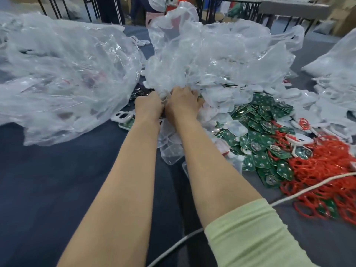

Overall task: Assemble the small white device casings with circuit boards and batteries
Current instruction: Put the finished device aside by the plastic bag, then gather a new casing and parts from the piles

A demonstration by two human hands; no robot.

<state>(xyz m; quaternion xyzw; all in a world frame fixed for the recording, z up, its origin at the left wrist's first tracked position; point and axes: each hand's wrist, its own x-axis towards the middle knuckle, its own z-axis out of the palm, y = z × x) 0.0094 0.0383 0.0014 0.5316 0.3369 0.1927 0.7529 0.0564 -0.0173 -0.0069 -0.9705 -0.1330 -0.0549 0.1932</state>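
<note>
Hands reach forward side by side, close together, into the lower edge of the crumpled clear bag in the middle of the dark blue table. The right hand has its fingers curled into the plastic and grips it. The left hand pushes in just beside it, but its fingers are hidden under the folds, so I cannot tell if it holds anything. Small white casings lie in a loose heap under the bag and between the two forearms. To the right of them, touching, spreads a pile of green circuit boards, and further right a tangle of red loops partly covers the boards. A second large bag fills the left side of the table. A white cable crosses the red loops toward the pale green sleeve on the right arm.
</note>
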